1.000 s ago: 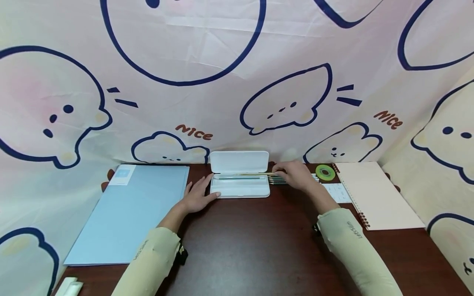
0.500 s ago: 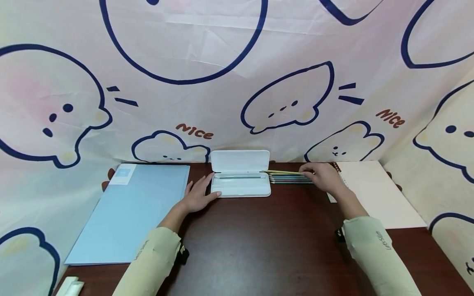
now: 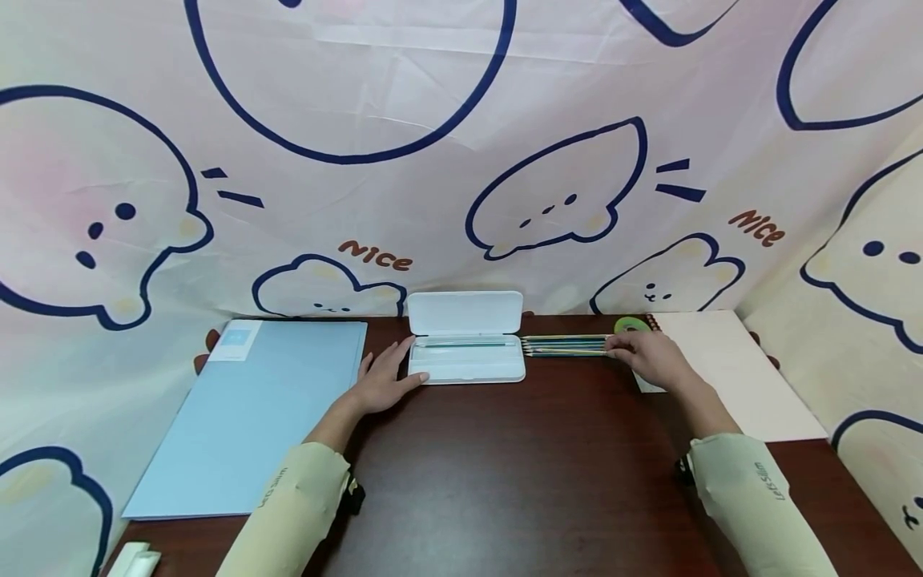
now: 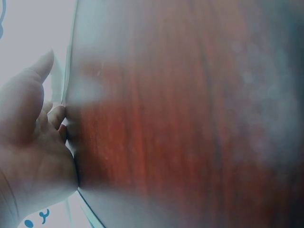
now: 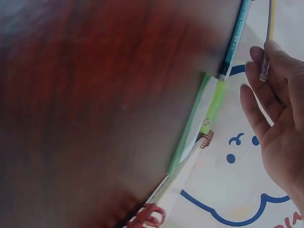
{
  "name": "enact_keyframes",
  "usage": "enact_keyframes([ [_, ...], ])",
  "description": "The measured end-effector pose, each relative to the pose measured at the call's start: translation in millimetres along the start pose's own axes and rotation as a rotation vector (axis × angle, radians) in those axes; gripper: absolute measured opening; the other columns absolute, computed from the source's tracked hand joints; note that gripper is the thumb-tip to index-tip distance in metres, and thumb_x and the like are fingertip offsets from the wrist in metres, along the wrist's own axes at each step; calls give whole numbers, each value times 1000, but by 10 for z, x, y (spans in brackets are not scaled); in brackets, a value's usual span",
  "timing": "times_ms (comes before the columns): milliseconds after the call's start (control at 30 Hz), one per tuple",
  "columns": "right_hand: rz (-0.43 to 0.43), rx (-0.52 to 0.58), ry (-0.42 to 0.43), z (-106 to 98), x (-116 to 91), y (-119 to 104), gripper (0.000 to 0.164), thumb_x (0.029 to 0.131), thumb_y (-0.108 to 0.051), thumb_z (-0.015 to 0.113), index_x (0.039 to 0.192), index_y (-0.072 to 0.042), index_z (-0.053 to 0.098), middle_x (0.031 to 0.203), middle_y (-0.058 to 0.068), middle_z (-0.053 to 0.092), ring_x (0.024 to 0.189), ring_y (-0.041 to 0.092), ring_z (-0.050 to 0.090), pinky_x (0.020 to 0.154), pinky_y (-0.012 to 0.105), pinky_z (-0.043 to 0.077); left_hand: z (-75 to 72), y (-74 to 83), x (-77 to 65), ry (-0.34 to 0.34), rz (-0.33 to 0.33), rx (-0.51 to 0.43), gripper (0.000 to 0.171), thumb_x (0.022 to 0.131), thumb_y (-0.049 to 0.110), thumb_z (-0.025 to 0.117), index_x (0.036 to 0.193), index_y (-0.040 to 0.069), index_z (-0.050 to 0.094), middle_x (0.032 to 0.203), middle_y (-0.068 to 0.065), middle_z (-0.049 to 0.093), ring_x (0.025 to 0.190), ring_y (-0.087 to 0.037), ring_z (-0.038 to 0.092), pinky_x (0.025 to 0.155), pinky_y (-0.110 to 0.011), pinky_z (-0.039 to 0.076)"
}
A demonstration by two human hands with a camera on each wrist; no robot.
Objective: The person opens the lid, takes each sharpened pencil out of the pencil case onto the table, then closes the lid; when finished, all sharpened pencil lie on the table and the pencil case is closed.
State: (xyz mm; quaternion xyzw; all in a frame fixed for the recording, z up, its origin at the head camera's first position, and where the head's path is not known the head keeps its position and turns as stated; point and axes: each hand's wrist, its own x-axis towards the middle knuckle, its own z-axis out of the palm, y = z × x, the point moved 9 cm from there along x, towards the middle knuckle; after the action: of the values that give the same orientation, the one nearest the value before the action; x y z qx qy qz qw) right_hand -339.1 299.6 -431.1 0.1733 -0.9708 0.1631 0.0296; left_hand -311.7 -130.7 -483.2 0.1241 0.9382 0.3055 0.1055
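Observation:
A white pencil case (image 3: 467, 370) lies with its lid up at the back middle, and one pale teal pencil (image 3: 465, 345) lies inside. My left hand (image 3: 380, 388) rests against its left side, fingers extended and thumb at the front corner. In the left wrist view, that hand (image 4: 33, 137) shows its palm side, thumb raised. To the right of the case lie several pencils (image 3: 562, 346) side by side. My right hand (image 3: 654, 357) is at their right ends. The right wrist view shows the thumb and fingers pinching a yellow pencil (image 5: 271, 21) near its end.
A green tape roll (image 3: 630, 324) and a small white pad (image 3: 650, 387) lie partly hidden behind the right hand. Further right is a spiral notebook (image 3: 743, 377). A blue folder (image 3: 252, 425) covers the left side; small white items (image 3: 137, 558) lie at the front left.
My right hand has moved right, drawing the yellow pencil from over the case to the pencils beside it, then slightly lower. My left hand has stayed at the case.

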Motion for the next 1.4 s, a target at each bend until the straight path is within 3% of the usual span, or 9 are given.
enact_keyframes([
  [467,-15,-76,-64,153,85,-50,6,95,-21,71,99,-17,75,95,2,74,85,22,65,82,51,56,-19,2,-24,-9,-14,-2,83,101,49,56,165,17,12,169,-17,22,158,-38,13,122,-66,-3],
  [800,-36,-106,-62,125,117,-55,6,95,-21,71,98,-16,74,99,6,71,94,27,65,84,54,54,-43,17,3,-1,-11,0,84,101,49,57,165,17,13,168,-15,24,158,-37,13,123,-64,-3],
  [1133,-9,-111,-38,189,160,-36,6,91,-19,76,95,-15,76,93,4,73,85,22,64,80,50,55,-16,1,-3,-2,-12,6,84,100,49,57,165,17,13,168,-15,24,158,-36,14,123,-64,-2],
  [1400,-8,-104,-37,163,195,-167,6,92,-23,75,96,-18,77,100,6,75,93,25,66,85,49,55,-10,-16,-3,0,-16,12,84,100,50,57,165,18,13,169,-13,25,158,-36,15,123,-64,-2],
])
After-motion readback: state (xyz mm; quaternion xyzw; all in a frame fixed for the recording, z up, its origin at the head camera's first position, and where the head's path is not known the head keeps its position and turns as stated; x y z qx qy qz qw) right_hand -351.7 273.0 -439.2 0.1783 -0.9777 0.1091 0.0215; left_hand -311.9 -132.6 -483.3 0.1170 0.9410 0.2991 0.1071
